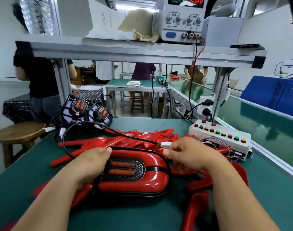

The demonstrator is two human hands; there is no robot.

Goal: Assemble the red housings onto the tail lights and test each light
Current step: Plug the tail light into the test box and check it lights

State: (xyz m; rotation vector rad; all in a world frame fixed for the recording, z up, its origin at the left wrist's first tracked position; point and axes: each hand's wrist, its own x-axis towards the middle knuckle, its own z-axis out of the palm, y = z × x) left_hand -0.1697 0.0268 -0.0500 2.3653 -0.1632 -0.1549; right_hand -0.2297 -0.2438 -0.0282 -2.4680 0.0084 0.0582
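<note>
Bare left hand (92, 161) and right hand (190, 153), bare forearms (49, 195), short nails (108, 149).

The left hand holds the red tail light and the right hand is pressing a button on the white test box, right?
No. The head view shows the right hand pinching the small white connector on the black cable, clear of the white button box. The left hand does hold the glossy red tail light.

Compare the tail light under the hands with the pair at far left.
The near tail light wears a red housing; the far pair is bare black-and-white. The near one lies flat under the left hand; the far pair leans upright. Both show two orange strips.
</note>
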